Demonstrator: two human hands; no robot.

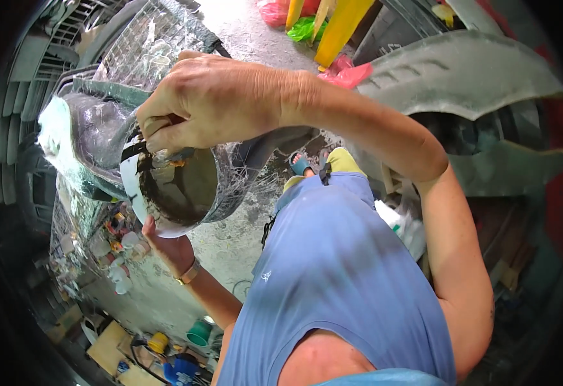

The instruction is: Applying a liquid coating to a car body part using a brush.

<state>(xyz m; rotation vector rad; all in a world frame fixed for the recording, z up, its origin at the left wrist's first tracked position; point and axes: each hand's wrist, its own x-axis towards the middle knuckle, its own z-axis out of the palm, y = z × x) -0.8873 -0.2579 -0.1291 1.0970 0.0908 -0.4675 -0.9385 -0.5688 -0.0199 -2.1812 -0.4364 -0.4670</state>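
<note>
My left hand (171,251) holds the white bowl (135,186) from its near lower side: the thumb lies against the outer wall, while the other fingers are hidden behind it. The bowl is raised above the floor (230,238) and tilted with its mouth facing me, presumably to expose the grey-brown paste (199,180) inside and give my upper hand access. My right hand (220,100) reaches across from the right and hangs over the far rim. Its fingers are curled narrow around a small implement (181,154), largely covered by the hand; I cannot tell its exact shape. The bent wrist probably directs the implement downward into the bowl without obstructing the mouth. Dark smears mark the inner wall near the left rim. A moulded shell (95,122) stands just beyond the bowl, a placement that would suit a short reach; whether the two touch cannot be determined. A green bucket (199,332) stands well apart, behind my left arm.
</note>
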